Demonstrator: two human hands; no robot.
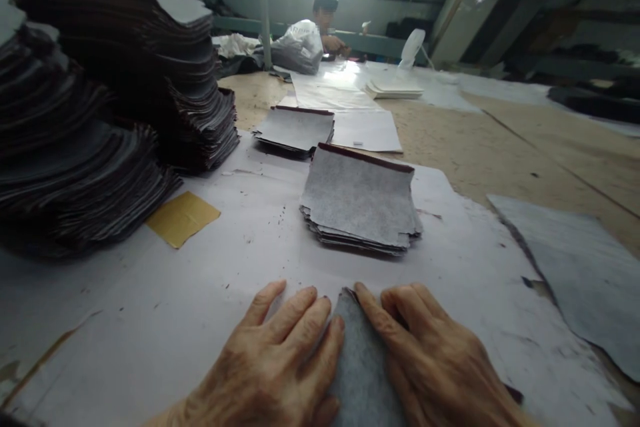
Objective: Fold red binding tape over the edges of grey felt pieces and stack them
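Note:
A grey fabric-like piece (367,373) lies in front of me on the white sheet, its far corner dark and raised. My left hand (275,353) rests flat along the piece's left side with fingers stretched out. My right hand (430,347) is closed at the piece's right edge, its index fingertip pressing near the far corner and its other fingers curled. The thumb of my right hand is hidden. Just beyond my hands sits a stack of similar grey pieces (360,197), each with a dark reddish strip at the far edge. Another such stack (295,128) lies behind it.
Tall piles of dark layered pieces (195,100) rise at the left. A yellow square (184,219) lies beside them on the white sheet (240,267). A large grey sheet (585,260) is at the right. Across the table a person (327,20) sits near a plastic bag (300,47).

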